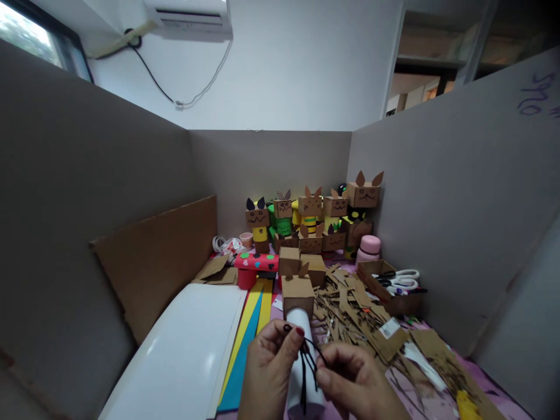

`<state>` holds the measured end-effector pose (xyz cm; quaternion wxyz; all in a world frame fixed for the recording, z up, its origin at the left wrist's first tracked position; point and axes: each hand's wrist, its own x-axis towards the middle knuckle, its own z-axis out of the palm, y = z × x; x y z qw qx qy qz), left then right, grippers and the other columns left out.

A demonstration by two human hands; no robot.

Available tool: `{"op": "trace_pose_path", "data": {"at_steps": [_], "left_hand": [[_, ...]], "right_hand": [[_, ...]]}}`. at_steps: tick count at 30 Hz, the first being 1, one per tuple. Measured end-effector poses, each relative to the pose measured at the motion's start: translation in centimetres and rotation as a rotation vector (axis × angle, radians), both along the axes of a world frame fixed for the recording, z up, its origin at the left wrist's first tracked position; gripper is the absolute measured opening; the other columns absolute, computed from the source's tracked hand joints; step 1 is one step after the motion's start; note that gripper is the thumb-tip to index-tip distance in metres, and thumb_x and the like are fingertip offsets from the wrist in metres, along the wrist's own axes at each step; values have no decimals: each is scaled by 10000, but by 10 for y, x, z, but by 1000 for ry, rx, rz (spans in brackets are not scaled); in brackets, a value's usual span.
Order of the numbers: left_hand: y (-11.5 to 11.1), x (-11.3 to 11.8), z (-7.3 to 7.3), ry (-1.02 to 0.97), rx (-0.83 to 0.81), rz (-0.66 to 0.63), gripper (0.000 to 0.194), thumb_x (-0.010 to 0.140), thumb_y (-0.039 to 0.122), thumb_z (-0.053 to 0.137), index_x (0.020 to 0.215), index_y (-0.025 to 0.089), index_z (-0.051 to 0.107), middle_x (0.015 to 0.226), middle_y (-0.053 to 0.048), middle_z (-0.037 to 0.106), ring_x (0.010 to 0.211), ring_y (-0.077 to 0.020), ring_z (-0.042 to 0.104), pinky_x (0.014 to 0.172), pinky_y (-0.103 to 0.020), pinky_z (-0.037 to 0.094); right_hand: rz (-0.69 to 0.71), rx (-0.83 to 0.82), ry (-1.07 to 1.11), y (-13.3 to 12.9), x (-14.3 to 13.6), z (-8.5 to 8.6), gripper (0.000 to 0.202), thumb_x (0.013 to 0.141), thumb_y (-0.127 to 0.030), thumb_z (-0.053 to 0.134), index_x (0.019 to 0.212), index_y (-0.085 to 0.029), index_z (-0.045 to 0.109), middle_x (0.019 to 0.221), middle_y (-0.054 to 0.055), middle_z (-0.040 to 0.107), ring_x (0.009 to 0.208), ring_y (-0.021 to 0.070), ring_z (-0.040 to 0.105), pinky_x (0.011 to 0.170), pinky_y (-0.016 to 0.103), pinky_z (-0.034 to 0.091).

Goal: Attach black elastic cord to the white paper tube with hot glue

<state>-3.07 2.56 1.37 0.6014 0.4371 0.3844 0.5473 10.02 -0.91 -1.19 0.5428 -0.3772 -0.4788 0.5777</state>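
My left hand [272,361] pinches a bundle of thin black strips [304,379] between thumb and forefinger; their ends hang down in front. My right hand [354,376] is closed at the strips' right side, its fingertips gripping one that curves across. Whether they are cord or paper I cannot tell. Directly behind lies a white tube [298,318], partly covered by my hands. At its far end is a brown cardboard box head [298,293] with pointed ears.
Cardboard scraps [345,297] cover the right side, beside a box [377,269] with scissors [405,280]. White sheets [175,350] lie left, near yellow and blue sheets [245,356]. Cardboard animal figures [310,205], a red tube piece [247,279] and a pink bottle [368,248] stand behind.
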Motion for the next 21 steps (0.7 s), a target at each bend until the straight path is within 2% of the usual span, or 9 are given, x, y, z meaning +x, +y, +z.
{"op": "trace_pose_path", "data": {"at_steps": [5, 11, 21], "left_hand": [[-1, -1, -1, -9, 7, 13, 311, 603, 417, 782, 613, 161, 604, 565, 27, 575, 557, -112, 465, 557, -206, 363], [-2, 2, 0, -28, 21, 85, 312, 588, 413, 787, 582, 166, 596, 522, 37, 550, 518, -106, 425, 518, -205, 330], [-1, 0, 0, -34, 17, 40, 306, 603, 403, 787, 587, 161, 601, 552, 33, 573, 559, -108, 467, 569, -199, 377]], "right_hand": [[26, 25, -25, -1, 2, -2, 449, 625, -567, 725, 680, -172, 517, 544, -71, 402, 437, 46, 284, 398, 181, 222], [55, 38, -52, -4, 4, 3, 452, 639, -575, 709, 693, -178, 499, 565, -69, 395, 446, 46, 279, 401, 181, 217], [65, 34, -62, -5, 6, 6, 453, 634, -576, 710, 693, -180, 499, 559, -74, 374, 453, 49, 272, 402, 178, 218]]}}
